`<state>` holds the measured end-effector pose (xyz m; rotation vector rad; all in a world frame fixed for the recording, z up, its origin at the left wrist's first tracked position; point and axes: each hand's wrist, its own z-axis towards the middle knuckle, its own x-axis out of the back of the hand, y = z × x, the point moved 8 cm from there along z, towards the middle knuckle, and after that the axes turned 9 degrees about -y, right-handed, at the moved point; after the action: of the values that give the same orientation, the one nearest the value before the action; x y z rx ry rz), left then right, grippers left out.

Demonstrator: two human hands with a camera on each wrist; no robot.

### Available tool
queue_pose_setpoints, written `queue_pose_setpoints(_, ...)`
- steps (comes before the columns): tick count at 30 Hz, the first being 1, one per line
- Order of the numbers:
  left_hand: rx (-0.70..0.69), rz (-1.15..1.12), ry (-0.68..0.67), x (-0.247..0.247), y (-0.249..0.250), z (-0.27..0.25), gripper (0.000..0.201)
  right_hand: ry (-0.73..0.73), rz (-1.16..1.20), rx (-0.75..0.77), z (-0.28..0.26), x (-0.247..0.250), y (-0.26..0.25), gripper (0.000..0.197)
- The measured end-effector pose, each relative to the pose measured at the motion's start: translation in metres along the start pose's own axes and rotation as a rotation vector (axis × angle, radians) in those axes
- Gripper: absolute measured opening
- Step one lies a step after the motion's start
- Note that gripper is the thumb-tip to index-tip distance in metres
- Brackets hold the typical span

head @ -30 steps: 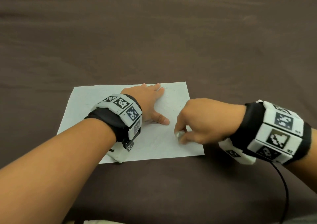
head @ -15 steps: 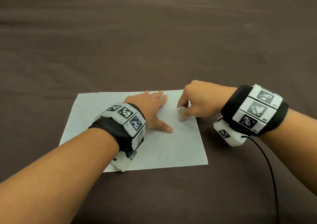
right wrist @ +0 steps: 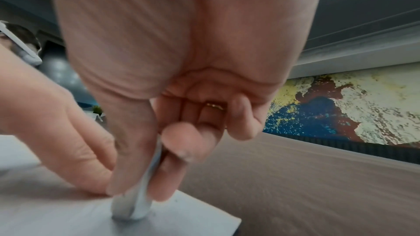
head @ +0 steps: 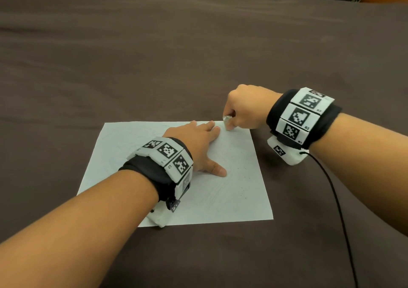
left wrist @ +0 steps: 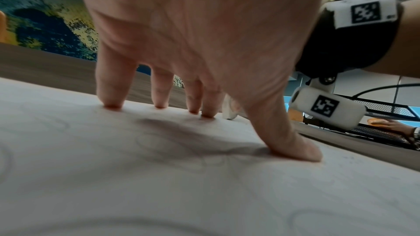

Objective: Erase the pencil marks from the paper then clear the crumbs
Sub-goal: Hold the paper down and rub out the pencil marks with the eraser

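Note:
A white sheet of paper (head: 231, 190) lies on the brown cloth, with faint pencil loops (left wrist: 204, 159) and dark eraser crumbs (head: 241, 177) on its right half. My left hand (head: 198, 146) lies flat on the sheet, fingers spread and pressing down (left wrist: 181, 96). My right hand (head: 245, 108) pinches a small white eraser (head: 227, 121) between thumb and fingers. The eraser's tip (right wrist: 131, 211) touches the paper (right wrist: 68, 222) at its far right corner, just beyond my left fingertips (right wrist: 75, 164).
The brown cloth (head: 198, 55) covers the whole surface around the sheet. A black cable (head: 335, 199) runs from my right wrist unit toward me. Another person's hand at a keyboard (left wrist: 390, 128) shows far off in the left wrist view.
My right hand has carried the eraser from the sheet's near right part away from me to its far right corner. My left hand has stayed flat on the paper.

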<state>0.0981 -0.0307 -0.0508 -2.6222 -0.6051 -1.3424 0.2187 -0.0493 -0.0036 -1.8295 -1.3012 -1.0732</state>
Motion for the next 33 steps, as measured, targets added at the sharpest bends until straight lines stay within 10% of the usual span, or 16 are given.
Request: queue_pose_setpoints(33,-0.002,0.005,-0.009,0.001,0.002,-0.002,0.111,-0.096,-0.015,0.066,-0.013,-0.009,-0.015,0.013)
